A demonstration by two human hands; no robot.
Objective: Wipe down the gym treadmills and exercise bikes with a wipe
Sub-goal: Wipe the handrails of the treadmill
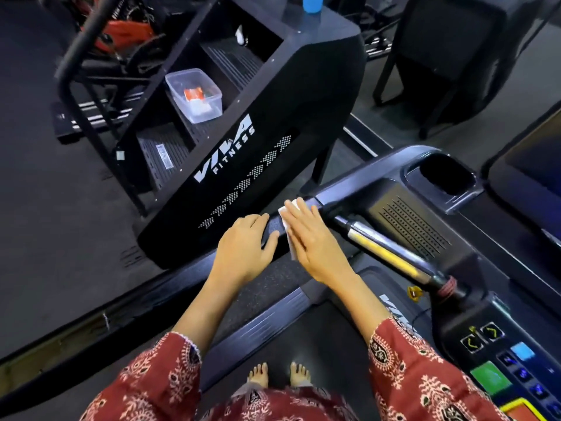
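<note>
Person's standing barefoot on the treadmill (pixel 425 220) belt, looking down at the handrail (pixel 273 228) on their left. Left hand (pixel 243 247) is wrapped over the rail, fingers curled round its far edge, so it's properly gripping it. Right hand (pixel 315 238) sits just beside it, fingers straight and flat, pressing a white wipe (pixel 292 253) onto the top of the rail. The wipe pokes out past the fingertips and below the palm. Next door there's a black stair climber (pixel 243 153) with a clear plastic tub (pixel 194 95) on one step and a blue bottle (pixel 312 3) up top.
</note>
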